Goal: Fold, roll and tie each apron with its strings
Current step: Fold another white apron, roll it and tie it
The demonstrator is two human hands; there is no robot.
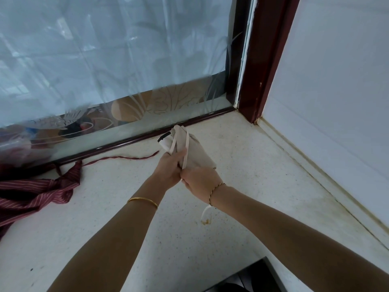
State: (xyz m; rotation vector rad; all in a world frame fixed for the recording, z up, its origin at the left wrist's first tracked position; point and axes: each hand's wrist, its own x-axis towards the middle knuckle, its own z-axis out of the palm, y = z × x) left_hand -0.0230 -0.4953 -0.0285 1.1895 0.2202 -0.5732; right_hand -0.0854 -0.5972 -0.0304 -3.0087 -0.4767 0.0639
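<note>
Evidently soft and light, the rolled beige apron (196,151) is held near the window rail (117,145), over the speckled counter (252,186). Here the left hand (170,167) clasps the roll and the right hand (202,182) pinches its pale string (186,152). Limp cloth likely slackens, so grip the bundle's middle and keep the string taut.

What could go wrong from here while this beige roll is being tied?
1. The string looks slack around the beige apron roll. If the left hand eases its grip before a knot is made, the roll may unfurl.
2. The right hand holds the string close to the roll, while the loose end dangles below the wrist. It might slip free.
</note>
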